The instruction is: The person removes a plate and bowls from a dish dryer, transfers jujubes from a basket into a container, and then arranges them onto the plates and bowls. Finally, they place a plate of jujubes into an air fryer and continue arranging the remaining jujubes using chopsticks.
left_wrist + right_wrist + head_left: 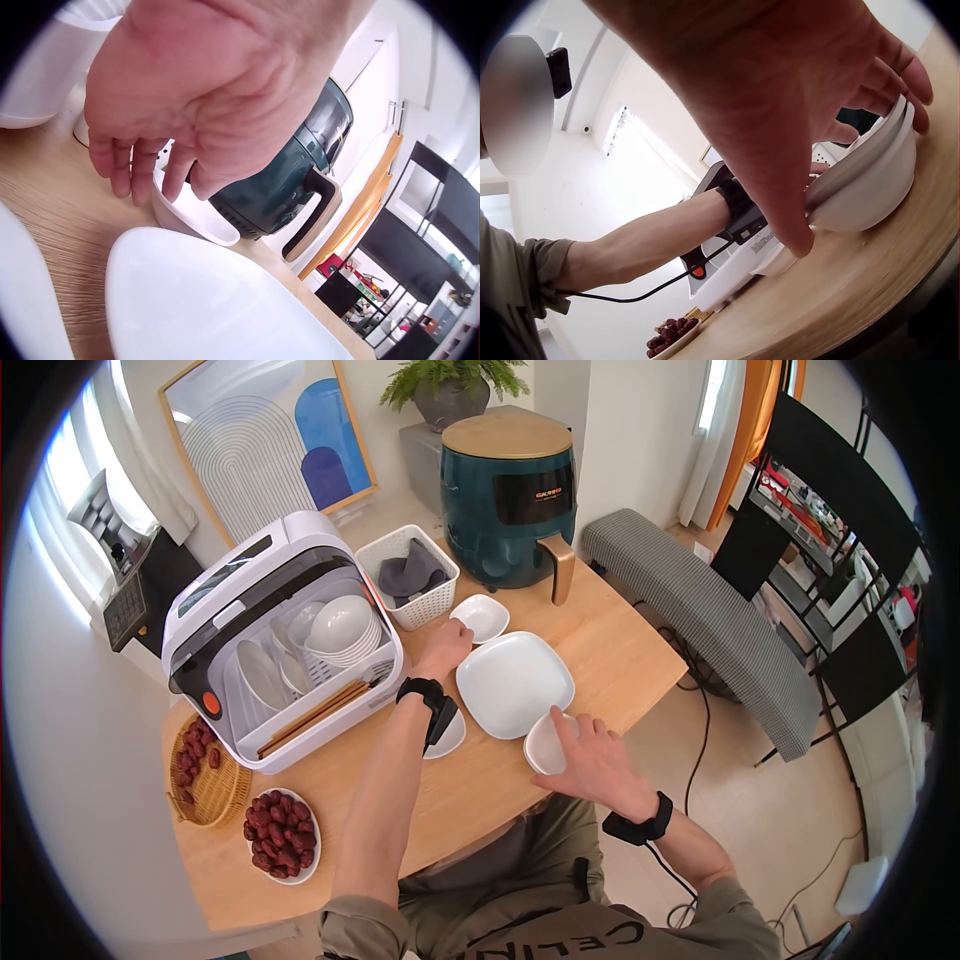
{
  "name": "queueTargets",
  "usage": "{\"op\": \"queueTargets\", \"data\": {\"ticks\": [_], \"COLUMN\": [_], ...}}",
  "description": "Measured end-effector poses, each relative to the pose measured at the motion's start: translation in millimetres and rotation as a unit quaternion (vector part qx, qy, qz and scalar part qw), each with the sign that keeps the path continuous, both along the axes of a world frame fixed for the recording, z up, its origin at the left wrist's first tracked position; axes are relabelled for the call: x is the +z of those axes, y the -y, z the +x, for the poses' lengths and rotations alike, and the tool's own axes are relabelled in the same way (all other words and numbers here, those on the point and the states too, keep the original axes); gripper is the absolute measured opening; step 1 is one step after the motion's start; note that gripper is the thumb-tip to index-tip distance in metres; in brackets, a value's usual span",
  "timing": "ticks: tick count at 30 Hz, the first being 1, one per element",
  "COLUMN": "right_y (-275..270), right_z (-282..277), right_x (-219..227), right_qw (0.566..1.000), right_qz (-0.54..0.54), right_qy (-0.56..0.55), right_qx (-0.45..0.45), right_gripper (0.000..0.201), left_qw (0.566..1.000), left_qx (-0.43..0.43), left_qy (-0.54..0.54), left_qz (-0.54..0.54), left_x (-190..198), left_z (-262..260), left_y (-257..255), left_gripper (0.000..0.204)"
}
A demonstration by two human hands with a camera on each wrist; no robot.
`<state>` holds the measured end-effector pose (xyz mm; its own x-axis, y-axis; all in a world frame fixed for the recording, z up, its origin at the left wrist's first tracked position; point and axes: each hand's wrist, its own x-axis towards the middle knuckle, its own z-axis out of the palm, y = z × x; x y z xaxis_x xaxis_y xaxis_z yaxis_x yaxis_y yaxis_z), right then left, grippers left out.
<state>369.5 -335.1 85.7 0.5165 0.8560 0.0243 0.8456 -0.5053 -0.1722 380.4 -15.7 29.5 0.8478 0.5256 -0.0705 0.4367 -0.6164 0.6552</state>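
1. White nested bowls [541, 748], one inside the other, stand on the wooden tabletop [640, 650] near its front edge, just beside the square plate.
2. The right hand [600, 765] grasps these bowls: its grip spans the rims, thumb on the near side and fingers reaching over the far side, as the right wrist view shows.
3. The left hand [443, 650] reaches down to a small white dish [484, 617]. Its fingers meet the left end of the rim; whether that grip pinches or merely touches, I cannot tell.
4. Between the hands lies the square plate [515, 685], white and flat on the wood, with the small dish near its far left corner.
5. Under the left wrist, a further white dish [450, 738] is partly hidden.
6. To the left, a white dish box [345, 725] with its lid raised holds bowls [345, 630] and brown chopsticks [312, 717].
7. Beyond the small dish stand a perforated white basket [430, 600] holding grey cloth [410, 572], and a dark green air fryer [500, 525].
8. At the near left, red dates [280, 830] fill an oval plate [317, 850]; more lie in a wicker tray [225, 790].
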Motion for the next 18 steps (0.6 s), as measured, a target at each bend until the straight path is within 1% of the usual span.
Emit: {"op": "queueTargets", "data": {"ticks": [2,6,11,15,16,18], "right_y": [0,-3,-4,-4,-3,-3], "right_z": [-1,-7,-12,-13,-13,-13], "right_x": [-1,7,8,5,4,3], "right_qw": [1.000,1.000,0.999,1.000,1.000,1.000], "right_qz": [0.002,-0.013,-0.015,-0.006,-0.003,-0.001], "right_qy": [0.000,-0.021,-0.031,-0.022,-0.021,-0.019], "right_qx": [0.001,-0.004,-0.001,-0.002,-0.001,-0.001], "right_gripper": [0.101,0.102,0.103,0.103,0.103,0.103], "left_qw": [0.999,1.000,0.998,0.998,0.997,0.996], "left_qx": [0.023,0.018,0.045,0.037,0.041,0.044], "left_qy": [0.021,0.022,0.040,0.040,0.054,0.067], "left_qz": [-0.009,-0.010,0.020,0.024,0.028,0.033], "left_x": [-3,-4,-4,-10,-14,-8], "left_z": [2,0,-5,-4,-4,-7], "left_y": [-1,-4,-8,-14,-15,-10], "left_gripper": [0.036,0.037,0.040,0.042,0.043,0.044]}}
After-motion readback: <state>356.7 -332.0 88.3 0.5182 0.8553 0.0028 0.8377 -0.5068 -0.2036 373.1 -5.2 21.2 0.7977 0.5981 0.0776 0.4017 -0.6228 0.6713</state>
